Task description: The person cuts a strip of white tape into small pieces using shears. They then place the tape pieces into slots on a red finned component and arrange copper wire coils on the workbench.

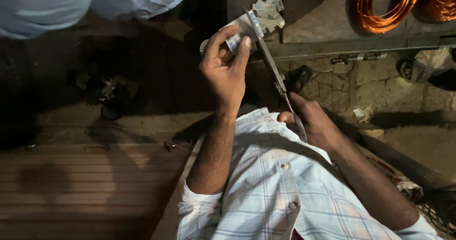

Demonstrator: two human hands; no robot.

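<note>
scissors [270,64] in the right hand [313,123], fingers clamped on the handles, blades meeting a thin paper strip [242,31]. left hand [227,71] pinches that strip at chest height. paper looks light, floppy, easily torn; best gripped close beside the blades. cut scraps [268,9] lie beyond.

Open dark floor left of left hand [227,74]; scissors [273,69] block its right side; metal bench edge [361,45], paper scraps [268,9], copper wire coils [384,7] crowd far right; wooden planks [90,183] near left
</note>
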